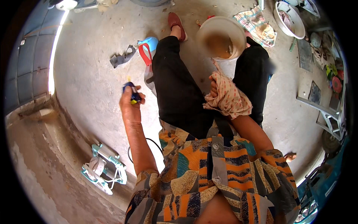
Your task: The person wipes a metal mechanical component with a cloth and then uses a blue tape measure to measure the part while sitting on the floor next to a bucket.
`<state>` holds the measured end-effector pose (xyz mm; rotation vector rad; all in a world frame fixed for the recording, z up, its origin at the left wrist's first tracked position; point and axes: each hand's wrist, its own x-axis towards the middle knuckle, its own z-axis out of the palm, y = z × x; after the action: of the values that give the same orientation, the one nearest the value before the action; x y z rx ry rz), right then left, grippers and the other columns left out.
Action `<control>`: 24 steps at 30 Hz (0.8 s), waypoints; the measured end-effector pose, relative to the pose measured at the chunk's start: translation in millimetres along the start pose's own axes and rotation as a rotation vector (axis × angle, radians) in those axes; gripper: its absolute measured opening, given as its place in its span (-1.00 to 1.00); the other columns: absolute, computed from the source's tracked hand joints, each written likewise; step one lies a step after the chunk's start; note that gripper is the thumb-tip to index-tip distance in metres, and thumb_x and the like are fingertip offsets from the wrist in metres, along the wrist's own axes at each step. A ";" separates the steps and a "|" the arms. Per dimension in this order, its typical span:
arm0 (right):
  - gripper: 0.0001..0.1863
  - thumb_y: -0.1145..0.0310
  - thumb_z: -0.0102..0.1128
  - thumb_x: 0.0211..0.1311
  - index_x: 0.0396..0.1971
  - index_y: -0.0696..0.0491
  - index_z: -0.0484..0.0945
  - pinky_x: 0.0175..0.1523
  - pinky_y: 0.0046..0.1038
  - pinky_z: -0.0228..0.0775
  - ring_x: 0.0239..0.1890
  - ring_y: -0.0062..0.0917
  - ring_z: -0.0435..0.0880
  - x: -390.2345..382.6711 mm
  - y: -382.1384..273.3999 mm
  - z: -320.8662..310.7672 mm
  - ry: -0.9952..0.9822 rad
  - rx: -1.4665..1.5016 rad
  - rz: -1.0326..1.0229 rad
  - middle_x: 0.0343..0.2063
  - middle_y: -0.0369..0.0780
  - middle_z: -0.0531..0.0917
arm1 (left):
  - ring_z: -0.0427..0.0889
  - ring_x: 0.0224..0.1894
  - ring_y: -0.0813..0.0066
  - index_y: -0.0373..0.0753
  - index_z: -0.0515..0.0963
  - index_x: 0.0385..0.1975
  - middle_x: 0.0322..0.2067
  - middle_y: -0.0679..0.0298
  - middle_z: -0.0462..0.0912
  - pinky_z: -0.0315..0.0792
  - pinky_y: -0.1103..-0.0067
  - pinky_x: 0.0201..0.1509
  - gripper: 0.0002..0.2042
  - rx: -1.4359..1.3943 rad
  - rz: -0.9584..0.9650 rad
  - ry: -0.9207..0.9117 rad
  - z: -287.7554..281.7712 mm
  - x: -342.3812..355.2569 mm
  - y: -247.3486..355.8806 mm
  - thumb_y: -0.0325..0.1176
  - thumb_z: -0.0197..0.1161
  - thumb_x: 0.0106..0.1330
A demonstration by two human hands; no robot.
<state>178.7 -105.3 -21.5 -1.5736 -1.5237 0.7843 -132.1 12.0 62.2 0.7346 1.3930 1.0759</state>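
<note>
My left hand (130, 108) is out to the left above the floor, fingers closed round a small dark blue object with yellow parts (134, 93); its kind is not clear. Over my lap, my right hand (213, 89) grips a pale pink cloth with red dots (233, 98). The cloth drapes over my wrist, and a thin end of it points toward a white bucket (202, 33). That bucket stands between my feet, with murky brown liquid inside.
Left of my leg lie a light blue item (150, 42), a red strap (144, 56) and a grey rag (123, 59). A checked cloth sack (257, 24) and a white basin (298, 28) are at far right. A teal-and-white metal frame (119, 173) stands at lower left.
</note>
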 end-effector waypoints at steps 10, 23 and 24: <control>-0.52 0.09 0.14 0.27 0.10 0.04 0.40 -0.25 -0.42 0.51 -0.28 -0.49 0.59 8.9 39.0 8.5 -0.071 0.591 0.058 -0.20 -0.24 0.56 | 0.52 -0.58 0.60 -0.19 0.56 -0.22 -0.46 0.35 0.59 0.25 0.65 -0.66 -0.59 0.519 -0.066 0.067 21.7 79.7 -64.8 0.05 0.25 0.18; -0.51 0.02 0.00 0.32 0.00 0.14 0.41 -0.37 -0.33 0.50 -0.28 -0.38 0.61 10.2 43.5 33.7 -0.003 2.110 0.608 -0.21 -0.11 0.55 | 0.41 -0.68 0.63 -0.29 0.50 0.01 -0.60 0.37 0.49 0.23 0.69 -0.69 -0.46 0.639 -0.368 -0.111 18.9 88.3 -69.9 0.11 0.05 0.34; -0.51 0.03 0.01 0.32 0.00 0.14 0.41 -0.36 -0.33 0.50 -0.27 -0.38 0.60 9.7 41.2 31.6 -0.010 2.117 0.608 -0.20 -0.11 0.55 | 0.48 -0.60 0.57 -0.31 0.46 0.07 -0.53 0.32 0.53 0.31 0.67 -0.61 -0.45 0.646 -0.236 -0.088 21.2 86.0 -77.5 0.09 0.02 0.36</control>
<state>173.1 -90.3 -71.8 -0.2009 0.3305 1.7279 -110.6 64.4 -40.9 1.0277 1.7170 0.3915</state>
